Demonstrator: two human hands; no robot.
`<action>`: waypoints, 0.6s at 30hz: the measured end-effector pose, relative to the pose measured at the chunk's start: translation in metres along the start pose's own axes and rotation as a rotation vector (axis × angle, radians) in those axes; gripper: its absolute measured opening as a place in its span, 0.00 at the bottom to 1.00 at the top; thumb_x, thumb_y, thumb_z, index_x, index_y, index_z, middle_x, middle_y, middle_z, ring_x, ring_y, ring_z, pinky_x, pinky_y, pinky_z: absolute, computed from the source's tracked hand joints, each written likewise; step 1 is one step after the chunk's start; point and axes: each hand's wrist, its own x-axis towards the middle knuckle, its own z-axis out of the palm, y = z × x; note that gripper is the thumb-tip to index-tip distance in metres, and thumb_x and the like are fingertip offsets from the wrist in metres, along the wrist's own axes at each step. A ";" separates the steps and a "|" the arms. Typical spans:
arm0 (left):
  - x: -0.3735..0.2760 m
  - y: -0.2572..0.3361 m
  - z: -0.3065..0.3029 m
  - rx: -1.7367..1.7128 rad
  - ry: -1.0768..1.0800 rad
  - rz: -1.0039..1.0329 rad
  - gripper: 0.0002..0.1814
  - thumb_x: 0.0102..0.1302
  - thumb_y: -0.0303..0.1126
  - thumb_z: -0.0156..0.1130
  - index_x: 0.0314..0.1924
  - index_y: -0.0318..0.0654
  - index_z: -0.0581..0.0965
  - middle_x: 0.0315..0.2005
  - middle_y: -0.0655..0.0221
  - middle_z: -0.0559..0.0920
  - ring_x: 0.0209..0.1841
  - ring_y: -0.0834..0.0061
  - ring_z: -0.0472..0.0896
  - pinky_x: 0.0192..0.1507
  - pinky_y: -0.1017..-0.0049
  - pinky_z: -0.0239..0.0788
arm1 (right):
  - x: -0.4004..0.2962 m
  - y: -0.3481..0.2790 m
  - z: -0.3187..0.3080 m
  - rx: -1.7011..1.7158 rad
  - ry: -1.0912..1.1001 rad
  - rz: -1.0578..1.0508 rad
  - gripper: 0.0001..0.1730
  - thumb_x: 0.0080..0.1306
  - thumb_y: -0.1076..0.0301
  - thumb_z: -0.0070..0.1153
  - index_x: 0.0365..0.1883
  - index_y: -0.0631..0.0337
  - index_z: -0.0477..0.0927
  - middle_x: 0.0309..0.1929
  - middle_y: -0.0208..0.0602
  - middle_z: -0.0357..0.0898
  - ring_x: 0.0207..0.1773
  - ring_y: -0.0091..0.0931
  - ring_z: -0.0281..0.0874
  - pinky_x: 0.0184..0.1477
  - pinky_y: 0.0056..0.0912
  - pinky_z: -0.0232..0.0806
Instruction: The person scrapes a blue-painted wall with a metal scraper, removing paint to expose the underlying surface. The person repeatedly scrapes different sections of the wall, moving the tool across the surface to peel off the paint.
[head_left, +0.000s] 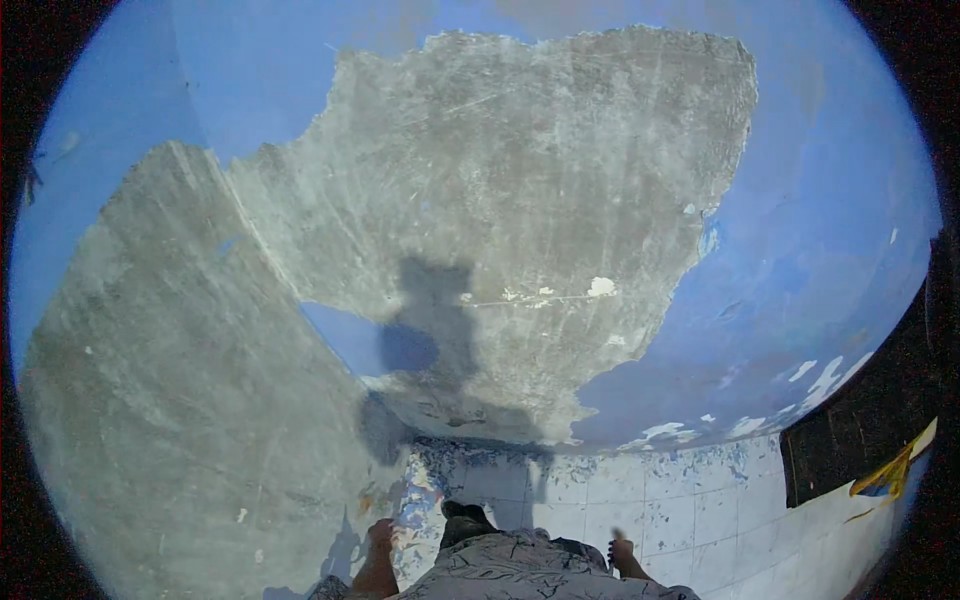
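At the bottom of the picture my left hand (381, 531) is low on my left side, close to the bare grey part of the left wall (187, 375); its fingers do not show clearly. My right hand (621, 553) is at my right side above the tiled floor, with fingers curled around a small hand tool (617, 534) whose kind I cannot tell. In front of me stands a wall (562, 172) with a large bare grey patch. Blue paint (810, 225) surrounds the patch with ragged edges, and a small blue piece (337, 330) remains near the corner.
Paint flakes (581, 469) lie on the white tiled floor (622, 510), densest along the wall's foot and in the corner. To the right are a black sheet or mat (840, 442) and a yellow item (889, 476). My shadow falls on the wall.
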 end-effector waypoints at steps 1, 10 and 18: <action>0.000 0.000 -0.020 -0.274 -0.260 -0.023 0.18 0.64 0.38 0.50 0.50 0.38 0.72 0.44 0.59 0.78 0.38 0.62 0.79 0.36 0.65 0.72 | -0.007 0.004 0.003 -0.022 -0.004 0.033 0.27 0.54 0.40 0.57 0.16 0.57 0.72 0.10 0.30 0.64 0.11 0.28 0.63 0.15 0.36 0.58; 0.077 0.060 0.050 0.455 0.127 0.137 0.15 0.61 0.39 0.55 0.44 0.40 0.77 0.42 0.62 0.80 0.40 0.64 0.80 0.39 0.64 0.73 | -0.018 0.048 0.020 -0.134 0.151 0.178 0.32 0.56 0.36 0.52 0.20 0.61 0.77 0.14 0.38 0.70 0.16 0.32 0.71 0.19 0.41 0.62; 0.143 0.220 0.224 1.326 0.389 1.047 0.22 0.61 0.41 0.59 0.52 0.37 0.74 0.49 0.55 0.77 0.50 0.53 0.75 0.53 0.61 0.67 | -0.032 -0.072 0.082 -0.013 0.185 -0.365 0.37 0.62 0.36 0.47 0.09 0.62 0.69 0.11 0.35 0.64 0.17 0.23 0.62 0.22 0.35 0.57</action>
